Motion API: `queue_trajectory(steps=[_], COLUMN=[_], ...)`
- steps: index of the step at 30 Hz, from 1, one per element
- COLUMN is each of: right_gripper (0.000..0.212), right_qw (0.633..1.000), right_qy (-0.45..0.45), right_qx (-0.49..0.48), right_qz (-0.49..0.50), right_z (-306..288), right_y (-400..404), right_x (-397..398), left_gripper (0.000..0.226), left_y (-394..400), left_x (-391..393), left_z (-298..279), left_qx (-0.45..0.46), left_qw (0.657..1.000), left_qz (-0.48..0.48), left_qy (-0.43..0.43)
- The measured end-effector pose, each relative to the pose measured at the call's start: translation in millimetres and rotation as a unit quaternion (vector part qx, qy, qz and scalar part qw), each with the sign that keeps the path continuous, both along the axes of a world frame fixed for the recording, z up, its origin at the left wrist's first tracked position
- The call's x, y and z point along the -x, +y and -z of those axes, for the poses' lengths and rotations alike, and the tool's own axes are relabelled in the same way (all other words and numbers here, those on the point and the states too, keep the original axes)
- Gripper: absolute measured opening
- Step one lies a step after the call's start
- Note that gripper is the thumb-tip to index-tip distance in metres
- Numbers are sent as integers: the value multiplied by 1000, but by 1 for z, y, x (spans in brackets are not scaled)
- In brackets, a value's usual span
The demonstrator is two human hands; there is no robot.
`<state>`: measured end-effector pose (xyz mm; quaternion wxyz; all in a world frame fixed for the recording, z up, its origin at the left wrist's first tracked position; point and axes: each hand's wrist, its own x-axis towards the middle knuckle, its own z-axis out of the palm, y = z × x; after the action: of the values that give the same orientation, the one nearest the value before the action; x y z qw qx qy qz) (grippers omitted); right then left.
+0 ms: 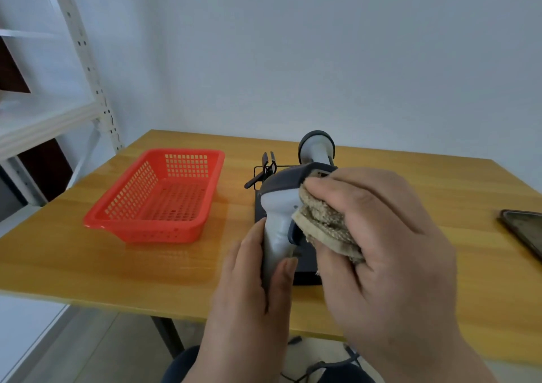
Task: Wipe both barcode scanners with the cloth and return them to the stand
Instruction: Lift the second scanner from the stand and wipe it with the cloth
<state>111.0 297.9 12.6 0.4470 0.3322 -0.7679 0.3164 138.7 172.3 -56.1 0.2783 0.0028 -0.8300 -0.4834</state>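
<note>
The left hand [249, 283] wraps its fingers and thumb round the pale grey handle of a barcode scanner [278, 215], holding it upright above the near part of the stand [261, 206], with the scanner's dark head tipped toward the far side of the stand. The right hand [378, 247] has its fingers curled over a folded beige cloth [319, 224] and presses the cloth against the right side of that scanner's head, so cloth and scanner touch; the thumb is hidden behind the cloth. The second scanner [316, 148] sits behind the held one, at the back of the stand, handle toward the camera and round dark head farthest away; whether it rests fully in a cradle cannot be told, since the hands cover the lower part. A thin black wire holder [268, 167] rises at the stand's back left corner. To the left of the stand lies a red perforated basket [158, 197] on the wooden table [73, 253]. Well to the right of the stand, a dark phone [525, 230] lies flat at the table's edge. Far left of the stand, beyond the basket, a white metal shelf [55, 118] stands against the wall.
</note>
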Motion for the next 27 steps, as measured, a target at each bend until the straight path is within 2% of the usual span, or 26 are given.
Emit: queue_trajectory(steps=[3, 7, 11, 15, 18, 21, 24, 25, 26, 27], right_gripper=[27, 28, 32, 31, 29, 16, 15, 15, 15, 13], right_qw=[998, 995, 998, 995, 989, 972, 896, 881, 882, 897], right_qy=[-29, -71, -34, -35, -94, -212, -407, -424, -412, -373], right_qx=[-40, -27, 23, -22, -15, 60, 180, 209, 229, 235], right_qz=[27, 62, 39, 86, 112, 87, -4, -21, -28, -23], right_z=[1, 0, -1, 3, 7, -3, -17, -20, -20, -18], right_y=[13, 14, 3, 16, 14, 6, 8, 10, 11, 11], right_x=[5, 6, 0, 8, 5, -5, -13, -15, -17, -16], left_gripper=[42, 61, 55, 60, 61, 58, 54, 50, 47, 49], left_y=[-4, -3, 0, -7, -6, -3, -3, -2, -2, -1], left_x=[-1, 1, 3, 0, 0, 1, 3, 4, 4, 4], left_z=[-3, 1, -1, -6, -4, 1, 4, 3, 2, 1], left_qx=[-34, -31, 20, 20, 6, -16, -44, -53, -59, -61], left_qw=[999, 999, 1000, 1000, 999, 999, 998, 998, 998, 998], left_qz=[-7, 13, 22, -9, -24, -34, -37, -35, -32, -28], left_qy=[-8, -30, -4, 14, 28, 24, 24, 18, 9, 5])
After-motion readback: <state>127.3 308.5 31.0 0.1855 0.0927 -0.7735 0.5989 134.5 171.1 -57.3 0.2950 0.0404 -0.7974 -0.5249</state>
